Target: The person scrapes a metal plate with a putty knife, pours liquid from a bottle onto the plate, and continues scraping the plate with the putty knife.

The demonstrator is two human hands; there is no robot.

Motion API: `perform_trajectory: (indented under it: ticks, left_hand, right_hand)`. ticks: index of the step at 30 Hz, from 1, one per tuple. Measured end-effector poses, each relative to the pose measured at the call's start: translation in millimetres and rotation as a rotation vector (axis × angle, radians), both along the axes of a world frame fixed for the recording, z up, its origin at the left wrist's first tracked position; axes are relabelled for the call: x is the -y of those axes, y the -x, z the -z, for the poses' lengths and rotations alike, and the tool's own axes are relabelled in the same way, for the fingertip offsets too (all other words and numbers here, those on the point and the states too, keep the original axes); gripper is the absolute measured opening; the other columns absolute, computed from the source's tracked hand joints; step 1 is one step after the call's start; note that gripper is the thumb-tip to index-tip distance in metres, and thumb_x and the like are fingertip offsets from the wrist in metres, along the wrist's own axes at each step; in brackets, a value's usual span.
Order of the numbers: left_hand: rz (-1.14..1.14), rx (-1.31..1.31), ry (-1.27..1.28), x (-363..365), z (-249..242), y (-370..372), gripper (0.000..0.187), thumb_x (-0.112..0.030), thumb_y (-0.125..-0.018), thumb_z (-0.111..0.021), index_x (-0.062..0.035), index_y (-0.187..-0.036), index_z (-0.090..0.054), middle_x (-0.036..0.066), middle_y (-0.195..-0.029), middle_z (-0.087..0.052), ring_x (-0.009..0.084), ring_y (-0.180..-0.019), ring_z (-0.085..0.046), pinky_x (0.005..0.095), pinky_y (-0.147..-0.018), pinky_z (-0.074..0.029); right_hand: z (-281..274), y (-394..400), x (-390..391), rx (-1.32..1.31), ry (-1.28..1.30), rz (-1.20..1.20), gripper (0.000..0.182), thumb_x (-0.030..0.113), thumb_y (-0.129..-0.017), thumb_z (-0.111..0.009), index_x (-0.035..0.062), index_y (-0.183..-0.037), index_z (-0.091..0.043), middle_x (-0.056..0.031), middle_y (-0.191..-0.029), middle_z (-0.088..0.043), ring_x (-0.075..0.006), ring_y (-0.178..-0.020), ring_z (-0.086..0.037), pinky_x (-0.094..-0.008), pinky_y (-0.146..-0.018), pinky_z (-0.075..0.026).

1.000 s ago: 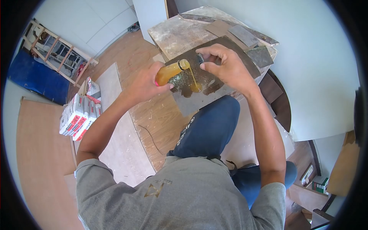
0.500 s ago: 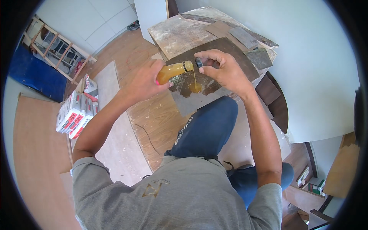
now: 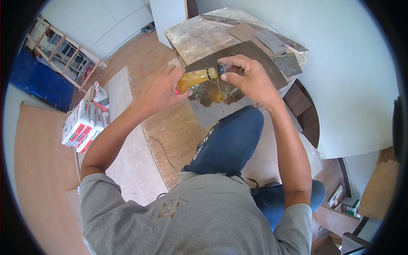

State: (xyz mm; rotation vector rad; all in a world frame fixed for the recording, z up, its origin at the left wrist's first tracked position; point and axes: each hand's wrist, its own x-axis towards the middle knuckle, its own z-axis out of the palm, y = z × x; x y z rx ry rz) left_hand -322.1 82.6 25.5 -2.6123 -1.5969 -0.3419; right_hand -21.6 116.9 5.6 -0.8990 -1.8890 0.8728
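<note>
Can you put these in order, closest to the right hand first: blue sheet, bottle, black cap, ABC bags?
From the head view:
1. Black cap: held in the right hand.
2. Bottle: left of the cap, in the left hand.
3. ABC bags: much farther left.
4. Blue sheet: far left, past the bags.

From my end I see a scuffed tabletop [image 3: 187, 40] bearing a brown offcut [image 3: 243, 31] and a grey piece [image 3: 270, 40]; a dark panel [image 3: 255, 51] at its near side carries an amber puddle [image 3: 217, 97]; a thin cord [image 3: 164, 152] lies on the wooden floor [image 3: 185, 136]
</note>
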Motion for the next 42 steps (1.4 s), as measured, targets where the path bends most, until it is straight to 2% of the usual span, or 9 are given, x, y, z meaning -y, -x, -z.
perform_trajectory:
  ticks: [8, 11, 13, 16, 20, 24, 26, 29, 42]
  left_hand:
    - [0.000, -0.005, 0.022, -1, -1, -1, 0.054, -0.033, -0.089, -0.091, -0.0054, -0.126, -0.061, 0.018, -0.109, -0.067, 0.0401, -0.107, -0.070, 0.0512, -0.086, -0.056]
    - [0.024, -0.021, -0.045, -1, 2, 3, 0.056, -0.034, -0.090, -0.091, -0.0055, -0.127, -0.061, 0.018, -0.106, -0.069, 0.0398, -0.100, -0.073, 0.0501, -0.083, -0.057]
    - [-0.028, 0.050, 0.012, 3, -3, 2, 0.057, -0.035, -0.090, -0.091, -0.0053, -0.128, -0.061, 0.018, -0.104, -0.071, 0.0392, -0.096, -0.074, 0.0488, -0.081, -0.058]
    - [-0.080, 0.128, 0.083, 3, -7, 4, 0.059, -0.036, -0.091, -0.092, -0.0048, -0.130, -0.061, 0.019, -0.099, -0.073, 0.0379, -0.089, -0.076, 0.0464, -0.077, -0.058]
    - [-0.125, 0.186, 0.123, 2, -3, 8, 0.060, -0.035, -0.091, -0.092, -0.0042, -0.132, -0.062, 0.019, -0.095, -0.073, 0.0356, -0.086, -0.075, 0.0447, -0.076, -0.058]
    - [-0.174, 0.256, 0.152, 5, -2, 12, 0.061, -0.035, -0.091, -0.092, -0.0037, -0.134, -0.062, 0.019, -0.097, -0.073, 0.0349, -0.085, -0.075, 0.0445, -0.076, -0.058]
    - [-0.102, 0.193, 0.065, 4, 4, 17, 0.061, -0.034, -0.090, -0.093, -0.0037, -0.134, -0.063, 0.019, -0.100, -0.073, 0.0350, -0.086, -0.075, 0.0441, -0.076, -0.058]
    - [-0.155, 0.315, 0.203, 8, 5, 11, 0.062, -0.034, -0.090, -0.093, -0.0045, -0.135, -0.063, 0.020, -0.102, -0.073, 0.0350, -0.086, -0.076, 0.0439, -0.077, -0.059]
    - [-0.028, 0.323, 0.209, 7, 8, 6, 0.064, -0.035, -0.089, -0.093, -0.0034, -0.135, -0.062, 0.020, -0.103, -0.078, 0.0339, -0.088, -0.077, 0.0441, -0.079, -0.060]
  right_hand:
    - [4, 5, -1, 0.004, -0.004, -0.009, 0.041, 0.014, -0.097, -0.086, 0.0011, -0.135, -0.079, -0.0118, -0.118, -0.077, -0.0202, -0.101, -0.071, -0.0353, -0.092, -0.058]
    - [12, 2, 1, -0.034, 0.037, -0.073, 0.039, 0.014, -0.095, -0.086, 0.0002, -0.131, -0.080, -0.0118, -0.114, -0.076, -0.0241, -0.100, -0.072, -0.0381, -0.091, -0.058]
    - [20, 0, 1, 0.417, -0.477, 0.192, 0.038, 0.014, -0.093, -0.087, 0.0005, -0.128, -0.081, -0.0127, -0.110, -0.074, -0.0301, -0.099, -0.072, -0.0418, -0.090, -0.058]
    - [21, 2, -6, 0.138, -0.167, 0.127, 0.037, 0.013, -0.093, -0.087, 0.0017, -0.128, -0.081, -0.0131, -0.107, -0.074, -0.0346, -0.097, -0.071, -0.0445, -0.089, -0.057]
    - [17, -4, -10, 0.023, -0.112, 0.092, 0.037, 0.014, -0.094, -0.086, 0.0031, -0.129, -0.081, -0.0141, -0.106, -0.073, -0.0322, -0.099, -0.072, -0.0420, -0.090, -0.057]
    - [1, -7, -7, 0.070, -0.083, 0.135, 0.037, 0.014, -0.095, -0.085, 0.0026, -0.130, -0.081, -0.0151, -0.109, -0.072, -0.0321, -0.102, -0.072, -0.0418, -0.092, -0.056]
    - [-3, -6, -9, 0.159, -0.190, 0.011, 0.040, 0.008, -0.098, -0.083, 0.0050, -0.138, -0.078, -0.0079, -0.109, -0.067, -0.0215, -0.094, -0.064, -0.0358, -0.089, -0.054]
    - [-16, 4, -3, 0.242, -0.212, -0.016, 0.041, 0.006, -0.098, -0.083, 0.0055, -0.138, -0.078, -0.0089, -0.111, -0.068, -0.0233, -0.093, -0.064, -0.0373, -0.087, -0.054]
    - [-29, 16, 2, 0.303, -0.249, -0.075, 0.039, 0.006, -0.098, -0.083, 0.0052, -0.136, -0.079, -0.0105, -0.111, -0.072, -0.0251, -0.098, -0.067, -0.0401, -0.088, -0.054]
